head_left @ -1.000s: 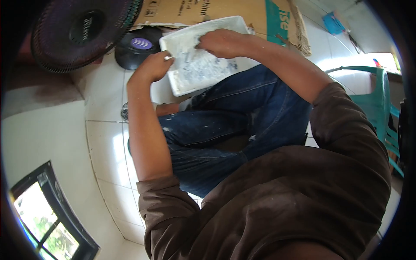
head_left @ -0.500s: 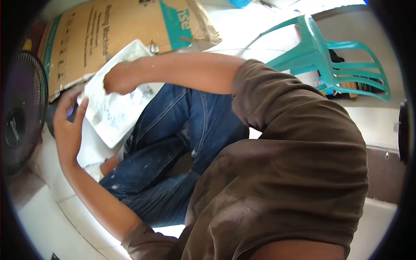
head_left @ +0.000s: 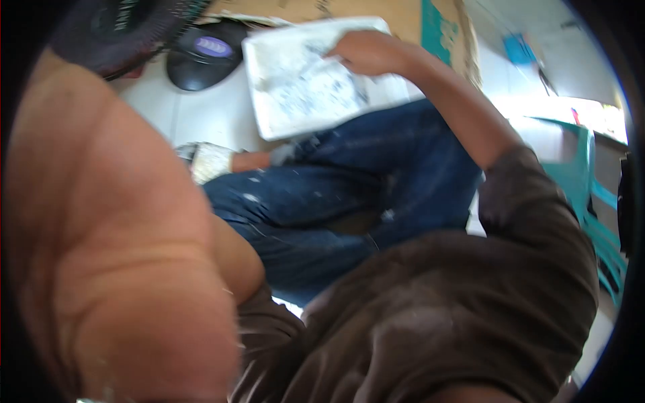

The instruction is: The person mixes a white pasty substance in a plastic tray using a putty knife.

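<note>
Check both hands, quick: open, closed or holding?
Left hand: close to the camera, fingers unseen; cannot tell.
Right hand: fingers bent over the white tray; whether it holds anything cannot be told.

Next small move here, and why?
Probably lower the left hand to the tray's left rim: it's raised close to the camera, blocking part of the view, while the right hand is at the tray alone and that rim is unheld.

Shows white smudged blue-grey on the tray (head_left: 282, 87), pale specks over dark blue on the jeans (head_left: 302, 191) below it, teal against tan on the cardboard (head_left: 403, 23) behind it, purple on black on the fan base (head_left: 195, 70).
</note>
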`<action>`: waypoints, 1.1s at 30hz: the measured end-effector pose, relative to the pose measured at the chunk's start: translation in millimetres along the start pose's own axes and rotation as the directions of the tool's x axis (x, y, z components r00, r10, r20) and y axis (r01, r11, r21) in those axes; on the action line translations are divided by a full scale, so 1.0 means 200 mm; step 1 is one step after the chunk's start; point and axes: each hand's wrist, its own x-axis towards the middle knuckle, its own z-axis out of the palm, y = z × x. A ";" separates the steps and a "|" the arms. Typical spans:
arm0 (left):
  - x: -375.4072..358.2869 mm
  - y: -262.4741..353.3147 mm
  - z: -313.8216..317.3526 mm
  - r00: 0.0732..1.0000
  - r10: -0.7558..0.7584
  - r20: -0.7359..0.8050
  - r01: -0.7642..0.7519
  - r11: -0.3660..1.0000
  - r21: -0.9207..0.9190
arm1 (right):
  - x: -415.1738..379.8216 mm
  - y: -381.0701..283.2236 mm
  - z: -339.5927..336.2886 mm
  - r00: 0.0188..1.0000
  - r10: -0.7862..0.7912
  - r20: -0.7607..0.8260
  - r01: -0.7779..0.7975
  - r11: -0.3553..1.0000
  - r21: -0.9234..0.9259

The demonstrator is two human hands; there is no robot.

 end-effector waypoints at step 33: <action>-0.28 -0.03 -0.05 0.939 0.130 -0.318 0.026 0.896 0.444 | 0.01 0.00 -0.04 0.980 -0.069 -0.187 0.069 0.998 -0.003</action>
